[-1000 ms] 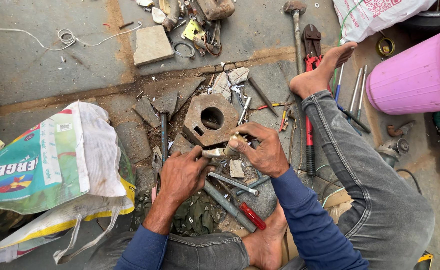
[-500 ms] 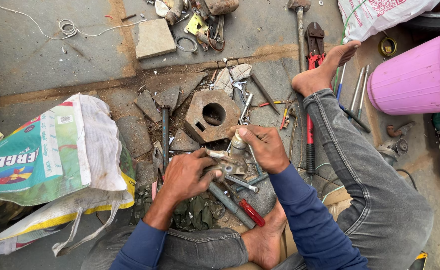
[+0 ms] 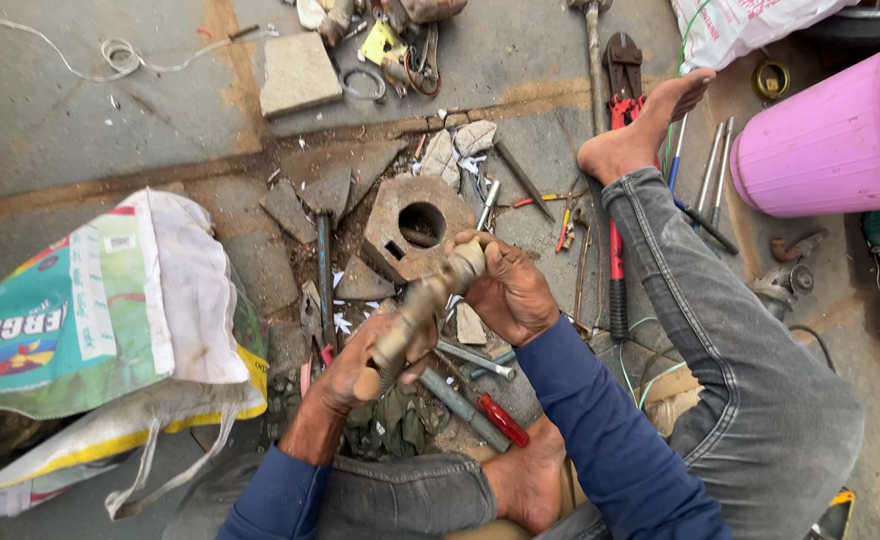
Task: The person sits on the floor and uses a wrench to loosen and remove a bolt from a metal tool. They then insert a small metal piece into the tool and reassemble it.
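Note:
I sit on the ground with both hands on a dirty tan cylindrical metal part, held slanted above the floor. My left hand grips its lower end. My right hand wraps around its upper end. Just behind it lies a rusty octagonal metal block with a round hole. Under my hands lie a screwdriver with a red handle and several steel rods and tools.
A printed sack lies at the left. A pink bucket stands at the right. Red-handled bolt cutters lie by my bare right foot. A flat stone slab and scattered scrap sit farther back.
Both hands have lifted the tan cylindrical part off the clutter and now hold it by its two ends. The view has shifted slightly.

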